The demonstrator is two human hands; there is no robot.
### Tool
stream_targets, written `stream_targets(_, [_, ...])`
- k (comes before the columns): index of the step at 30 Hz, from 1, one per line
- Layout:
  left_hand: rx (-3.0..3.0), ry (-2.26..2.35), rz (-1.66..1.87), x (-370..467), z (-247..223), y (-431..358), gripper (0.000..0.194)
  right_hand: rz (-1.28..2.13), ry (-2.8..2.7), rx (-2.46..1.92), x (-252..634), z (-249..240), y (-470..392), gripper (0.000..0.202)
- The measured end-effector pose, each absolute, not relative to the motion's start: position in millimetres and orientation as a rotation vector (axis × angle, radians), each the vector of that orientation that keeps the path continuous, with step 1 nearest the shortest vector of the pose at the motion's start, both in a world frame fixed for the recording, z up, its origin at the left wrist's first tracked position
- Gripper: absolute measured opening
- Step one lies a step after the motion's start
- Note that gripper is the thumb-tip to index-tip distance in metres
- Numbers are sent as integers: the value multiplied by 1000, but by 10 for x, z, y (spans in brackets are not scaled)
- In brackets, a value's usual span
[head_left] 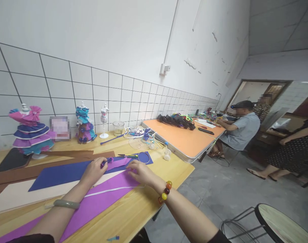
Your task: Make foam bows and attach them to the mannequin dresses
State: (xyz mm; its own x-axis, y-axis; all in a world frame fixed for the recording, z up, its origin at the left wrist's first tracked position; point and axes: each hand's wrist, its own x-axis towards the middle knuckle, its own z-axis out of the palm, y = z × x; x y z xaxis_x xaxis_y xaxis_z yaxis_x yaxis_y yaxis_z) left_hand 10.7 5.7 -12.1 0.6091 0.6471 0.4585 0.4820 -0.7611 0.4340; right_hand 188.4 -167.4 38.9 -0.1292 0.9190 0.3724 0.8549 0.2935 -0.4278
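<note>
My left hand [95, 171] is closed on one end of a ruffled purple strip [118, 163], where a small dark gathered bit shows at the fingertips. The strip's other end reaches my right hand [141, 172], whose fingers are curled down on it; their tips are partly hidden. Below both hands lies a large purple sheet [103, 192] with a thin white cord [105, 191] across it. A dark blue sheet [60, 173] and a cream sheet [12, 195] spread out to the left. Just beyond my hands are scissors [128, 156] with yellow-green on them.
Dressed miniature mannequins [32, 131], a bare white one [104, 118] and a glass [118, 128] stand along the wall. Ribbons and cords [137, 132] lie beside an orange table [179, 140]. A seated person [242, 125] works farther off; a round stool [283, 226] stands lower right.
</note>
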Motion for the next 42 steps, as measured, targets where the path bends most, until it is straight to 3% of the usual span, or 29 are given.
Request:
stream_targets(21, [2408, 878, 1087, 57, -25, -7, 15, 116, -1986, -1483, 1870, 411, -753, 20])
stream_targets(30, [2324, 929, 1088, 72, -35, -38, 9, 86, -1684, -1666, 2538, 172, -726, 26])
stream_targets(42, [2088, 1016, 1100, 106, -84, -2, 10, 117, -1740, -1876, 2583, 127, -758, 24])
